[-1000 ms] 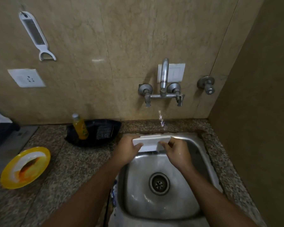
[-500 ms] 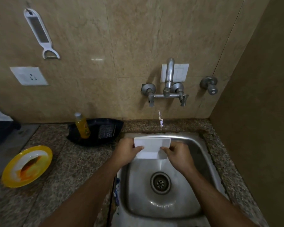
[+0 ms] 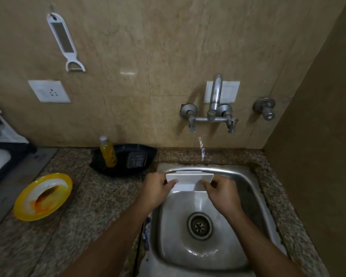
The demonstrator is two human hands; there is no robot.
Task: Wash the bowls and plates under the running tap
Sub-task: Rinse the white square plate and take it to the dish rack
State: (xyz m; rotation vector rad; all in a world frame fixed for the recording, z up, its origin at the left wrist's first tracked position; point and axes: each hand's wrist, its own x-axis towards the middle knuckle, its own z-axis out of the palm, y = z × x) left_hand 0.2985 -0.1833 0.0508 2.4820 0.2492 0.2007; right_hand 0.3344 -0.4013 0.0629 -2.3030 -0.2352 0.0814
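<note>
White square bowl [image 3: 189, 179]: we hold it over the steel sink [image 3: 236, 177], at its 12 o'clock rim, long axis left-right, opening toward us. Left hand [image 3: 155, 189] and right hand [image 3: 222, 191] pinch opposite edges, thumbs curled over the rim.

No lettering, brand, number or sign could be read; the yellow bottle [image 3: 108, 152] on the counter carried a label too blurred to make out.

White bowl [image 3: 189, 179]; yellow plate [image 3: 43, 196], orange-smeared; speckled granite counter [image 3: 100, 198].
</note>
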